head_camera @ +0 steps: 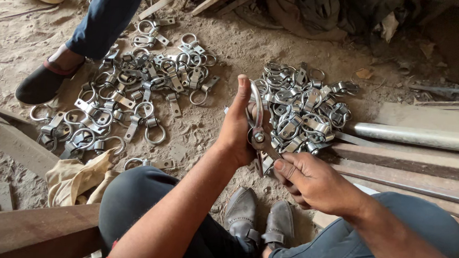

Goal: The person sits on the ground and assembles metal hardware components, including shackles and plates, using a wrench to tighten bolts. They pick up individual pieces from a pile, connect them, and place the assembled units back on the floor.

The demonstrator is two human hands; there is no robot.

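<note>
- Head view: a seated worker's left hand (238,125) closes around the loop of a metal ring clamp (258,128), thumb raised along the curved bar, holding the piece upright above the sandy floor (208,128) between the knees.
- The right hand (313,181) pinches the clamp's lower strap just below the bolt, apparently steadying the flat end while the other hand bears the ring's weight.
- Just behind the hands lies a heap of like clamps (303,114), within easy reach; a second, looser spread of clamps (132,95) sits well apart to the left, suggesting two separate lots.
- A second person's leg and dark slip-on shoe (43,80) stand at the edge of that left spread.
- A steel pipe (417,136) and wooden planks (406,162) lie to the right; a crumpled cloth (75,176) rests beside the worker's left knee.
- Hard to make out: the clamp's lower strap end is masked by the right fingers, the left palm hides part of the ring, and the dim clutter along the top edge cannot be identified.
</note>
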